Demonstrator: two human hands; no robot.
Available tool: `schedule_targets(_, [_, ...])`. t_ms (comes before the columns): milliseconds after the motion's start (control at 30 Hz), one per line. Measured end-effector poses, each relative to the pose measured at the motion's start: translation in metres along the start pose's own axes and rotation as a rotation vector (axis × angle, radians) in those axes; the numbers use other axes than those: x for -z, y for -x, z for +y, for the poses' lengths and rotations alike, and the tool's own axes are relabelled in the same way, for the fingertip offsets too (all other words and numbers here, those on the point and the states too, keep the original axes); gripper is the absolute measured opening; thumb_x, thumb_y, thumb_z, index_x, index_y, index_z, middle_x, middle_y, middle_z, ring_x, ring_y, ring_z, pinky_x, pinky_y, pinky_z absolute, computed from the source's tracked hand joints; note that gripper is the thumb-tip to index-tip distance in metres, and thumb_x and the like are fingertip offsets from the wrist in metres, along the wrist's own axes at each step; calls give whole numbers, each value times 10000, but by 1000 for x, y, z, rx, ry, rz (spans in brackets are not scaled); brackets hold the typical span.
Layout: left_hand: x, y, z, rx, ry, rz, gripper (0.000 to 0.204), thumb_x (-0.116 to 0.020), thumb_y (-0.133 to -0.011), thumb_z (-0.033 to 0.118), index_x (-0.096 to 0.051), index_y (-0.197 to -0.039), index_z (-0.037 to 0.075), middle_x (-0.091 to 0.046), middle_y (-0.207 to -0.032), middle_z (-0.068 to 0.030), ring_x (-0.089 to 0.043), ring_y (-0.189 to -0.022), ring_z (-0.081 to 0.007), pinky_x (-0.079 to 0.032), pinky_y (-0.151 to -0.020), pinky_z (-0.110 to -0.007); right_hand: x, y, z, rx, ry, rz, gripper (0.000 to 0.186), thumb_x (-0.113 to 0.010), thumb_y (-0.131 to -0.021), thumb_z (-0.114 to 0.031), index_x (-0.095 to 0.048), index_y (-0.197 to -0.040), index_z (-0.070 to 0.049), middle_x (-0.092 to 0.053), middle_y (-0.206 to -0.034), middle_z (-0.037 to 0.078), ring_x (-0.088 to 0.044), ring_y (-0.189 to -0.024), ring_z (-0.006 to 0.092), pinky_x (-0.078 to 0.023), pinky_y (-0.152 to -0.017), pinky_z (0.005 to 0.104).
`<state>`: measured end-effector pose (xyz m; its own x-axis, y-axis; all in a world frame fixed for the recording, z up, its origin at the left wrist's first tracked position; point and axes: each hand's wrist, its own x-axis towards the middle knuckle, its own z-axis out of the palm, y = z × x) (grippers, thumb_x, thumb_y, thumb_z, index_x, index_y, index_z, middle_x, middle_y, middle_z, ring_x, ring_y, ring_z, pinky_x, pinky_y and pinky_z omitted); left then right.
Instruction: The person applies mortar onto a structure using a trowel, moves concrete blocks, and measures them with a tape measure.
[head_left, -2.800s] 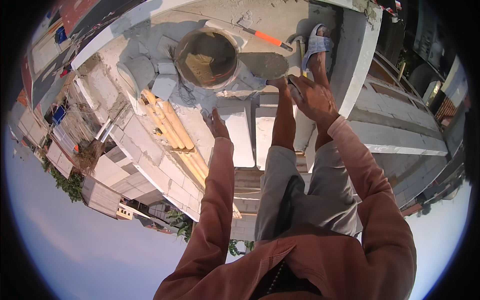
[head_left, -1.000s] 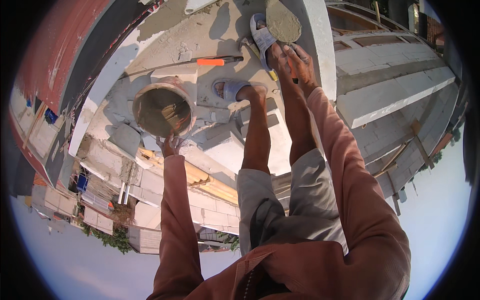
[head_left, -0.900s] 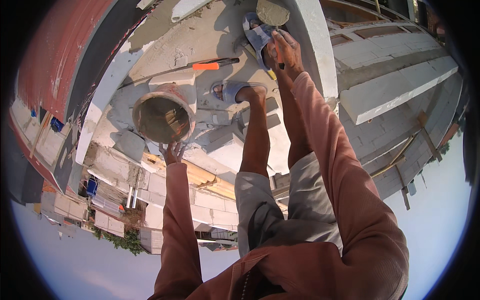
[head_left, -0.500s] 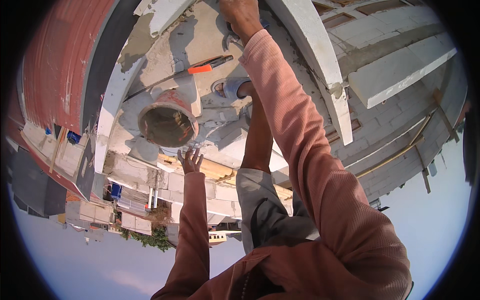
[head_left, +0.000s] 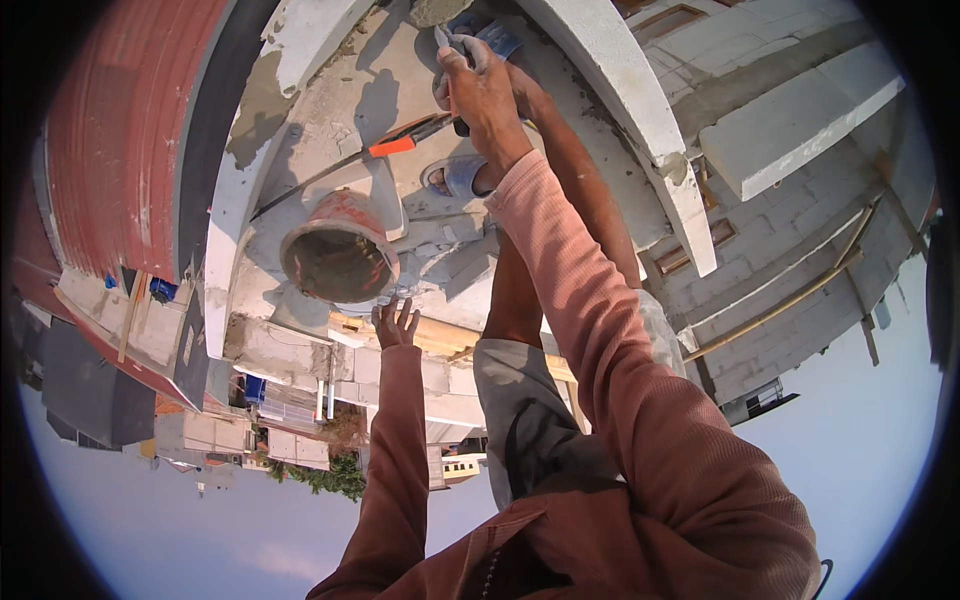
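Note:
My right hand (head_left: 485,100) is closed around a trowel at the top middle. The trowel's blade (head_left: 438,12) carries grey mortar and is partly cut off by the upper edge. My left hand (head_left: 396,322) has its fingers spread and holds nothing. It is beside the rim of a reddish, mortar-smeared bucket (head_left: 345,215), which is tilted toward me with wet grey mortar inside. Between the bucket and my right hand lies a long thin-bladed tool, like a handsaw, with an orange and black handle (head_left: 392,147).
White curved concrete beams stand left (head_left: 232,215) and right (head_left: 625,85) of the work floor. My sandalled foot (head_left: 455,176) is on the floor among block scraps. Yellowish timber (head_left: 430,338) runs behind my left hand. A red corrugated sheet (head_left: 125,130) rises at the left.
My right hand has come down and nearer to me, bringing the mortar-loaded trowel into view. My left hand has moved slightly right, still with fingers spread.

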<state>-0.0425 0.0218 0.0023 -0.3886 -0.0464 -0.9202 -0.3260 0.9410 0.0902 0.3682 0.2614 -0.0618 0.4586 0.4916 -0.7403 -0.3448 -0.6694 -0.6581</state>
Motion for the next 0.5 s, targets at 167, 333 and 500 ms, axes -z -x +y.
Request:
schedule_targets(167, [-12, -3, -4, -22, -10, -60, 834, -604, -970, 241, 3, -1542, 253, -503, -1382, -124, -560, -1254, -378, -466, -1022, -612, -16, -66, 31, 1, -280, 125, 335, -619, -924, -249, -629, -1098, 37, -659, -846, 97, -573, -561, 150, -473, -490, 308])
schedule_targets(333, [0, -1, 2, -41, 22, -26, 862, -591, -962, 165, 39, -1549, 222, -501, -1383, -127, -558, -1252, -387, -471, -1017, -617, -26, -61, 15, -165, -434, 119, 261, -641, -908, -222, -663, -927, 38, -635, -738, 83, -513, -468, 143, -404, -424, 312])
schedule_targets(500, [12, -2, 7, -44, 20, -88, 934, -624, -929, 136, 64, -1557, 202, -507, -1368, -123, -560, -1246, -392, -479, -1009, -610, -27, -50, 2, -88, -429, 49, 273, -645, -912, -239, -667, -946, 31, -635, -732, 80, -498, -444, 128, -373, -404, 291])
